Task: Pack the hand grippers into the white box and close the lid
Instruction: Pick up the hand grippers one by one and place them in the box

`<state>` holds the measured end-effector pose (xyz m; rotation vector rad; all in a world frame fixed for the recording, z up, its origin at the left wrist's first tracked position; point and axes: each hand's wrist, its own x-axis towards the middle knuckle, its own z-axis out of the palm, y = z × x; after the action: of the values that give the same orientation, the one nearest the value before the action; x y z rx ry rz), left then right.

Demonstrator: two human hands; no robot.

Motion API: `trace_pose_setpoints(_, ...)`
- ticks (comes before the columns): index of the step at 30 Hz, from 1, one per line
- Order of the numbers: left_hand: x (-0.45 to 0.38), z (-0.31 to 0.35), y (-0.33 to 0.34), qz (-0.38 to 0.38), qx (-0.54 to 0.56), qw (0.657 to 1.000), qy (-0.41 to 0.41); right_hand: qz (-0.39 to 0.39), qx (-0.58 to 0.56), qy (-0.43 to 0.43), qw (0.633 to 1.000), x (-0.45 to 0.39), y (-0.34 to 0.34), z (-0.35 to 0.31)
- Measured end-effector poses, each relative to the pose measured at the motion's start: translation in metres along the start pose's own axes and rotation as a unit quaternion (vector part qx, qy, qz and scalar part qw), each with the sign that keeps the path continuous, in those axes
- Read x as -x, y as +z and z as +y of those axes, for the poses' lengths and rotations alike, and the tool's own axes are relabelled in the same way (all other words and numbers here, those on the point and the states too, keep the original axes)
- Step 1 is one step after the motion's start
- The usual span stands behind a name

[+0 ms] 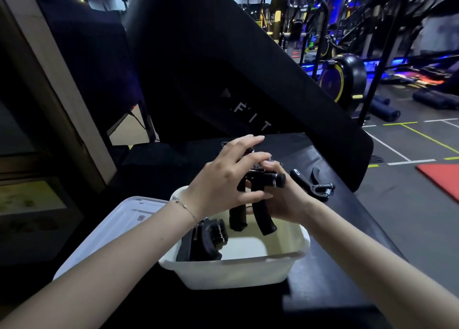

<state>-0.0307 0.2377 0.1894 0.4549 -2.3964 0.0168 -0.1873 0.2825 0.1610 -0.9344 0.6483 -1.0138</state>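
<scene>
A white box (pixel 238 271) stands open on a black bench, with black hand grippers (pixel 206 241) lying in its left side. Over the box's far rim both hands hold one black hand gripper (pixel 258 204), its two handles pointing down into the box. My left hand (pixel 223 179) covers its top and spring. My right hand (pixel 285 199) grips it from the right side. Another black hand gripper (pixel 311 184) lies on the bench to the right of the hands. The white lid (pixel 109 231) lies flat to the left of the box.
The black bench (pixel 347 229) runs from near right to far centre, with a large black padded panel (pixel 223 67) rising behind it. Gym machines (pixel 342 77) and a red mat (pixel 444 179) stand on the floor to the right.
</scene>
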Motion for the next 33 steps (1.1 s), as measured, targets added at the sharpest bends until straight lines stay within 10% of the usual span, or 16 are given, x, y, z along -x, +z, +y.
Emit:
trace_pose_setpoints(8, -0.013, -0.002, 0.019, 0.035, 0.020, 0.997, -0.058, 0.040, -0.025, 0.012, 0.999, -0.002, -0.016, -0.006)
trace_pose_setpoints(23, 0.015, -0.022, 0.089, -0.198, 0.052, 0.945, -0.256, 0.325, 0.191, -0.120, 0.918, -0.015, -0.114, -0.027)
trace_pose_setpoints(28, 0.017, -0.023, 0.109, -0.251, 0.048, 0.928, -0.271, 0.378, 0.384, -0.151, 0.829, -0.011, -0.161, -0.009)
trace_pose_setpoints(33, 0.018, -0.024, 0.125, -0.294, 0.040, 0.918, -0.265, 0.345, 0.665, -0.043, 0.661, -0.010, -0.213, 0.021)
